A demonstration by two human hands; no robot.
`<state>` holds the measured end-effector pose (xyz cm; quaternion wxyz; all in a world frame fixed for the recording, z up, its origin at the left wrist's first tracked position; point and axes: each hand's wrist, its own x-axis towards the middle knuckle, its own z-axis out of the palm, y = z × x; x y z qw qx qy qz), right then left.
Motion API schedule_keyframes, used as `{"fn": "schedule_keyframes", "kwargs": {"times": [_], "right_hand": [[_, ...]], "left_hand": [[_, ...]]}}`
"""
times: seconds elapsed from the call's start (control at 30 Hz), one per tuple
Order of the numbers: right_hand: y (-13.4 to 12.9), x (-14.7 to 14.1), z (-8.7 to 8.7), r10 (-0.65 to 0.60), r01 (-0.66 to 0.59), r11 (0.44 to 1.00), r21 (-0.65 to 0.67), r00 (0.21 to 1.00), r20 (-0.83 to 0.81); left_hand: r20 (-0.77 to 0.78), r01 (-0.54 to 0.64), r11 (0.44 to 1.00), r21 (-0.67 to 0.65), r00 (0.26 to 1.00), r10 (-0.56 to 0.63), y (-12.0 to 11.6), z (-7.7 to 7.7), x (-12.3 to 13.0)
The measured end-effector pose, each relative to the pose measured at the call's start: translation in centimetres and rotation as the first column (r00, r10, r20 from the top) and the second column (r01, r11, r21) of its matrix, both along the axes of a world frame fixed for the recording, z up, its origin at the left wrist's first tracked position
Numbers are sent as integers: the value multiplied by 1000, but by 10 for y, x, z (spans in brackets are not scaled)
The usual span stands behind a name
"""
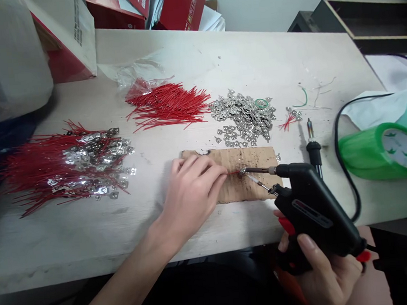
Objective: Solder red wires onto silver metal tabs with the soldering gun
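My left hand rests on a scorched piece of cardboard, its fingers pinching a short red wire. The wire's far end meets the tip of a black soldering gun, over a small metal piece that is hard to make out. My right hand is wrapped round the gun's handle, with a finger by its red trigger. A thin feed tube runs from the gun to the same spot. Behind the cardboard lies a pile of small metal terminals.
Loose red wires lie at the back beside a clear bag. Wires with metal terminals attached are heaped at left. At right are a soldering iron, a green tape roll and a black cable. Red boxes stand behind.
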<state>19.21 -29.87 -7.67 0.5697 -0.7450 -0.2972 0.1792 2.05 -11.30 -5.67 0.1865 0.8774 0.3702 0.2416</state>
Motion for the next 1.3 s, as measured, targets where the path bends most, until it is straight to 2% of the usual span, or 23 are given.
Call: {"fn": "schedule_keyframes", "kwargs": {"times": [0.13,0.3,0.53,0.7,0.77,1.3], "right_hand": [[0,2,1,59,-55,996,69,996,-67],[-3,5,-4,72,-60,993,103,991,-111],[2,7,7,52,-38,998,47,937,-346],[15,2,23,-88,93,996,-11,885,-458],[19,1,28,-108,113,993,-20,864,-491],[26,6,36,-61,79,997,11,849,-526]], "left_hand": [[5,2,1000,-5,1000,-2,0,0,0],[10,-1,1000,-6,1000,1,1,-1,0],[21,-3,1000,7,1000,3,2,1,1],[35,2,1000,5,999,-2,3,2,1],[35,1,1000,1,999,-1,2,1,1],[31,2,1000,-18,1000,-1,-1,3,0]]}}
